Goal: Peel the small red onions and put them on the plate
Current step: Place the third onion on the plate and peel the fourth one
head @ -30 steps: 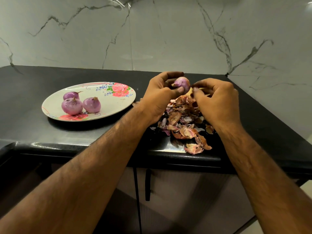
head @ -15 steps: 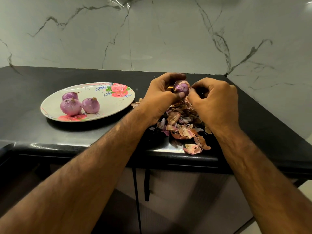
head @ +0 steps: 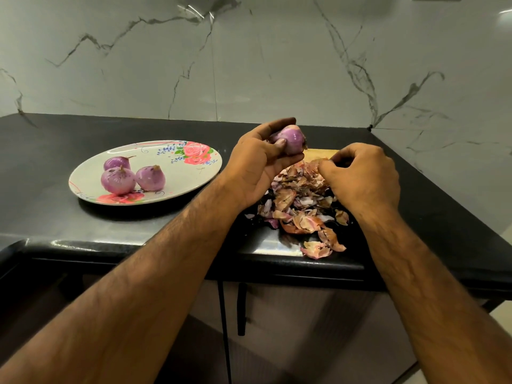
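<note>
A peeled red onion [head: 289,138] is gripped by the left hand [head: 255,170]. The right hand [head: 363,176] is curled above onion skins [head: 302,214]; whether one is pinched cannot be told.

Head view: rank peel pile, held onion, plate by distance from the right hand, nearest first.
1. Peel pile: directly under the right hand, at its fingertips.
2. Held onion: up and to its left, in the left hand.
3. Plate: far left.
</note>
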